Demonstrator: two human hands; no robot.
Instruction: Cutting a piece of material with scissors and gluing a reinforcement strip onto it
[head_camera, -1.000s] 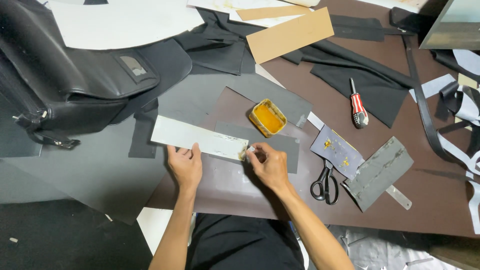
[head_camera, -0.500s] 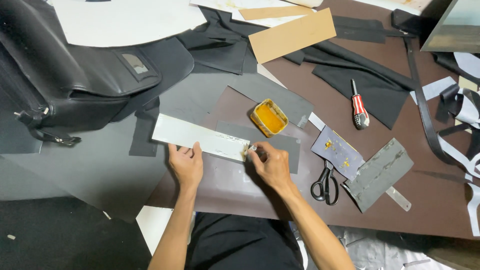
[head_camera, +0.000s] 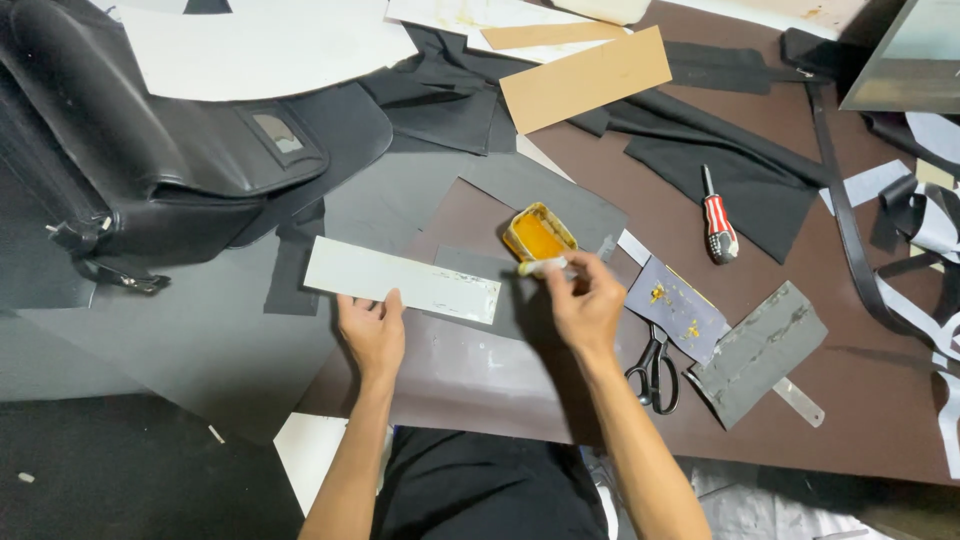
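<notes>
Head view: glue tin (head_camera: 539, 232) just above right hand (head_camera: 585, 305)

Your right hand (head_camera: 585, 305) lifted off the right end of the pale strip (head_camera: 400, 280), where it had been 1 second ago, and went up to the small tin of yellow paste (head_camera: 538, 233). Its fingers (head_camera: 560, 268) brought a small pale applicator (head_camera: 540, 266) to the tin's near rim. The strip's right end lay uncovered. Your left hand (head_camera: 372, 335) shifted slightly right along the strip's lower edge.
</notes>
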